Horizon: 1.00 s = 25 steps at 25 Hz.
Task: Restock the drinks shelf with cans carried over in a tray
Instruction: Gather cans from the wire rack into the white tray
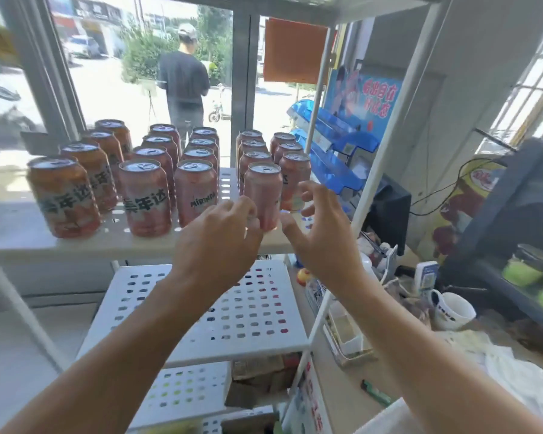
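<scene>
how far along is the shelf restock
Mostly done: rows of orange cans already stand on the top shelf. In hand: the left hand touches the front can, right hand open beside it. Left: the lower shelf holds no cans; no tray in view.

Nineteen orange drink cans [145, 198] standing on the top shelf [113, 242], in five rows. Two hands [220, 236] near them. One white mug [450, 310] at right.

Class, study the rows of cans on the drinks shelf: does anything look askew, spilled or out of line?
Nothing is spilled or toppled; every can stands upright. The one oddity: the rightmost row holds three cans, the others four. The left hand touches the front can.
</scene>
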Each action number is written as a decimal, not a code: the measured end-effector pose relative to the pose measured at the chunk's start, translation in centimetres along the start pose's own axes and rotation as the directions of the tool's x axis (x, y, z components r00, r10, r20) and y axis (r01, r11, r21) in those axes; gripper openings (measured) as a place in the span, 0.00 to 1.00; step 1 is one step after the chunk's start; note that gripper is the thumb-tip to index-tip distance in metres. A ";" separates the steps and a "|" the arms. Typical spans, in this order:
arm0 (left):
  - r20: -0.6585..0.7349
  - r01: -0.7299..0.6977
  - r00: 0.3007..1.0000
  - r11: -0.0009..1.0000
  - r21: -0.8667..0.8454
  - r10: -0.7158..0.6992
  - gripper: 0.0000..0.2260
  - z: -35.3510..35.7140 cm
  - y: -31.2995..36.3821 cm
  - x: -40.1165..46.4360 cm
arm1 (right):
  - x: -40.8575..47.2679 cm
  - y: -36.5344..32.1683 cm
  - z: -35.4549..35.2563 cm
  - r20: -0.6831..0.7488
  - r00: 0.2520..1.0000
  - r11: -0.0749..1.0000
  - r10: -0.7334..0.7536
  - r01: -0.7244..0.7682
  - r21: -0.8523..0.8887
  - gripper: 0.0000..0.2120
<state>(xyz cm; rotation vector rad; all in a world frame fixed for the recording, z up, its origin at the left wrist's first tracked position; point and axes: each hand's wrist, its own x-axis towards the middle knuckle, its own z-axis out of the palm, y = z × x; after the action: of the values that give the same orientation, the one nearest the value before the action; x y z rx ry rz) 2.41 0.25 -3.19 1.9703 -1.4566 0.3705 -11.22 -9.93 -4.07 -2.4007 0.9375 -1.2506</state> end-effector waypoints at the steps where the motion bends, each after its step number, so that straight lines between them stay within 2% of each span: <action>1: -0.002 0.022 1.000 1.000 0.011 -0.022 0.09 -0.3 -0.4 -0.1 | 0.7 -0.2 0.7 0.008 1.000 1.000 0.003 -0.003 0.021 0.26; 9: -0.003 0.134 0.991 0.989 0.056 -0.134 0.10 -1.3 -2.3 -0.6 | 3.4 -0.3 5.5 0.042 0.991 0.987 0.125 -0.129 0.098 0.43; 18: 0.015 0.094 0.995 0.996 -0.004 -0.094 0.12 -1.6 -2.6 -0.4 | 3.6 -1.0 6.1 -0.007 0.980 0.968 0.199 -0.195 0.159 0.40; 21: 0.031 0.068 0.997 0.997 -0.027 -0.067 0.12 -1.3 -2.6 -0.3 | 2.1 -1.3 4.4 -0.035 0.969 0.953 0.244 -0.232 0.197 0.39; 25: 0.060 -0.025 0.998 0.997 -0.079 0.029 0.11 0.0 -1.6 0.4 | -0.4 -1.2 0.0 0.006 0.961 0.946 0.276 -0.273 0.174 0.38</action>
<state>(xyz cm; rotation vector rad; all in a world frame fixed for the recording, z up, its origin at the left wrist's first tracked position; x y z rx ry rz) 4.06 0.27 -3.47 1.9169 -1.5145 0.2634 -10.88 -8.77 -3.79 -2.0464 1.0777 -1.1968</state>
